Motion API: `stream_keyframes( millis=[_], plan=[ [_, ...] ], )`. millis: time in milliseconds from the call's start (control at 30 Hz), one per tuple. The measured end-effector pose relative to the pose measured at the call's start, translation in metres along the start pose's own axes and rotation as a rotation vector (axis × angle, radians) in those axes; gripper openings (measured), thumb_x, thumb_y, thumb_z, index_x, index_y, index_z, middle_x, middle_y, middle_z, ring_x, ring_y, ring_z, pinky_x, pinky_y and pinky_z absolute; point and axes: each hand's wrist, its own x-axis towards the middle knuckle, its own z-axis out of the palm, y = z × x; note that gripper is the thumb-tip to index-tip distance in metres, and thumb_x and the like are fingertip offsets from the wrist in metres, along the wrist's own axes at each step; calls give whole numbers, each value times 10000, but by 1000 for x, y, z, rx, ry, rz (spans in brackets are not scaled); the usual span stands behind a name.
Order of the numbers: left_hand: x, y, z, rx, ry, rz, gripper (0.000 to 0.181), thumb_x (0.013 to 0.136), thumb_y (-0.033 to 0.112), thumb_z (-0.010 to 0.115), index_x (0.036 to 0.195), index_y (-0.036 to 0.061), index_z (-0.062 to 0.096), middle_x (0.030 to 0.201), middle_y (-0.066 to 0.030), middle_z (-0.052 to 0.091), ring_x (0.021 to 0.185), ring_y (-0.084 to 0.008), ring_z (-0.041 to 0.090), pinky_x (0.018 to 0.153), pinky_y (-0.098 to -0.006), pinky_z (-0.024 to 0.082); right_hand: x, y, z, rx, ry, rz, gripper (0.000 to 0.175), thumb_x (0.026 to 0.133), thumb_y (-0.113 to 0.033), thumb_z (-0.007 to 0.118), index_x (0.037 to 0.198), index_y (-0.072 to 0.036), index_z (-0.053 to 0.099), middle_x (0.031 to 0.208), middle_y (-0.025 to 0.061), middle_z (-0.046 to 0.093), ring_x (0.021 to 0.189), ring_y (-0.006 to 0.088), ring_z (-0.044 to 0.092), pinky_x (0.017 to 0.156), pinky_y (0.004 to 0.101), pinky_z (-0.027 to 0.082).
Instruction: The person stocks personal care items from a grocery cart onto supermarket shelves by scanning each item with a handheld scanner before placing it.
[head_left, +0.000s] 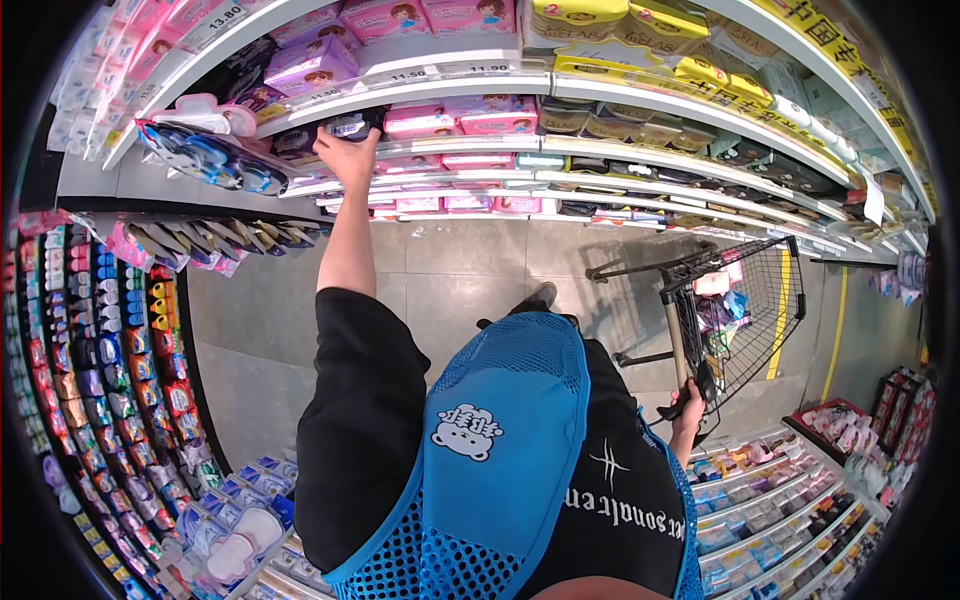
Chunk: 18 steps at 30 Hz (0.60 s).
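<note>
My left hand (346, 152) reaches up to a shelf at the upper left, thumb and fingers spread around the near side of a dark purple package (349, 126). The package stands among others on the shelf, beside pink packages (423, 121). My right hand (691, 403) is closed around the dark end of the handle of a black wire shopping cart (752, 319) at the right. Inside the cart lie several packaged goods (721, 309), pink, white and blue. A blue mesh vest (510, 435) covers part of my black shirt.
White shelf edges (480, 82) with price tags run across the top. Packed racks (135, 360) stand on the left, and more shelves (772, 510) at the lower right. Hanging packs (217, 159) jut out left of my arm. Grey floor tiles (465, 262) lie between them.
</note>
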Motion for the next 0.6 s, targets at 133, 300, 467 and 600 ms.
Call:
stream_keyframes(
  millis=[133, 300, 467, 600],
  plan=[
    [-19, 16, -31, -88, 174, -79, 888, 621, 314, 810, 1309, -73, 403, 1214, -253, 416, 1124, -408, 455, 993, -469, 382, -8, -2, 10, 15, 13, -5, 247, 884, -216, 658, 1080, -71, 614, 865, 39, 612, 557, 185, 612, 434, 259, 443],
    [-77, 13, -44, -1031, 18, -753, 541, 865, 435, 601, 1208, 35, 481, 1105, -135, 521, 1027, -318, 516, 893, -411, 439, -18, -13, 24, -80, 57, -41, 298, 874, -202, 661, 1103, -30, 581, 940, 79, 607, 556, 208, 636, 415, 263, 439],
    [-168, 101, -48, -1475, -795, -1273, 627, 845, 645, 491, 1152, 99, 478, 924, -81, 439, 876, -238, 456, 757, -434, 463, -45, -35, 55, -433, 176, -214, 317, 819, -177, 693, 1020, 44, 589, 819, 123, 653, 487, 207, 636, 439, 290, 485],
    [-251, 172, -19, -1498, -1302, -1390, 594, 822, 668, 493, 1015, 113, 584, 715, -12, 468, 650, -153, 408, 706, -344, 424, -66, -58, 82, -511, -149, -315, 295, 807, -170, 718, 989, 29, 600, 779, 106, 668, 485, 160, 626, 457, 282, 487]
  ],
)
